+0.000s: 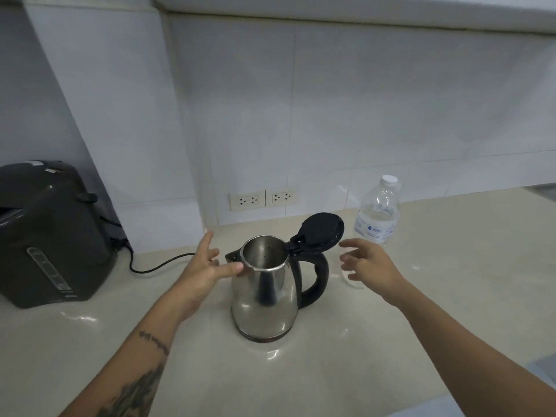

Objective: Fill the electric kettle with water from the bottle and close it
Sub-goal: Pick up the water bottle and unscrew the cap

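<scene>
A stainless-steel electric kettle (pixel 264 299) with a black handle stands in the middle of the counter. Its black lid (pixel 320 231) is flipped up and the mouth is open; the inside looks dry. A clear plastic water bottle (pixel 377 216) with a white cap stands upright behind and to the right of the kettle, partly filled. My left hand (pixel 207 266) is open, with the thumb tip touching the kettle's rim on the left. My right hand (pixel 368 263) hovers open to the right of the handle, in front of the bottle, holding nothing.
A black hot-water dispenser (pixel 51 236) stands at the left with its cord (pixel 156 266) trailing along the counter behind my left hand. Two wall sockets (pixel 264 200) sit low on the white tiled wall. The beige counter (pixel 331 371) extends toward me.
</scene>
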Available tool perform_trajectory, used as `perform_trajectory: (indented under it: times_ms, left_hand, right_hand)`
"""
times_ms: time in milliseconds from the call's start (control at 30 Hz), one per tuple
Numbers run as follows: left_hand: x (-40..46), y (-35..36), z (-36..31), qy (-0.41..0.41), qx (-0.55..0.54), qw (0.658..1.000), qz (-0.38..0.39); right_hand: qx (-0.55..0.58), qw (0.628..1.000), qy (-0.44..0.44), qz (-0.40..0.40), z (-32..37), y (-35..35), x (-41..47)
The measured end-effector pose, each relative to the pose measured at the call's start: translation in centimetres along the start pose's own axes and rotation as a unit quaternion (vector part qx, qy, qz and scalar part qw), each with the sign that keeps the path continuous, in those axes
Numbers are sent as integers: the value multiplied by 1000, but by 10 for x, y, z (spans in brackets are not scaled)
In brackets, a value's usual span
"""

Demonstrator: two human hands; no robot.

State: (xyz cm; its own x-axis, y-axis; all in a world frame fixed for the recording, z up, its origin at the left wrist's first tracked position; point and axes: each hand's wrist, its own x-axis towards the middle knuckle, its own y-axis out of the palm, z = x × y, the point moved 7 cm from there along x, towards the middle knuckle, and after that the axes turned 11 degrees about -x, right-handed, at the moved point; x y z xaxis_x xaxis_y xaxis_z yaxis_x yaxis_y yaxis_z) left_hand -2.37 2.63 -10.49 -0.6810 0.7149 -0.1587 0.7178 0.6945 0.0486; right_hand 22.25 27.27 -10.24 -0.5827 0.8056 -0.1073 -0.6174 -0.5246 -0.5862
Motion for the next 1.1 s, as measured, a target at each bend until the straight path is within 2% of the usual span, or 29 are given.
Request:
perform_trajectory:
  times_ms: [200,333,400,500,600,767,900,1000,1100]
  left_hand:
    - [6,13,-90,110,58,991,-58]
    - [17,77,-136,172,106,979,-41]
    - [23,120,-148,185,121,975,-16]
    - [30,179,-153,185,144,972,9]
    - [32,221,-149,180,150,972,11]
    - [25,262,-137,170,143,975,-12]
    - [16,281,-121,161,171,972,-13]
    - [11,295,-99,126,191,974,1]
    - [6,306,-73,83,166,982,21]
  right_hand:
    - [-32,994,-87,-57,33,-84,22]
    - [-128,968,-145,-161,53,-139,41]
    - [-195,952,-159,-173,63,-154,54]
    - [-282,938,-175,-101,71,-162,75]
    - [-293,935,-199,-5,74,-155,88]
    - [-305,918,-251,-24,78,-154,90]
    - [-295,918,-266,4,75,-159,83]
    - [-286,918,-276,12,73,-160,72]
    - [-281,919,-276,7,74,-156,60]
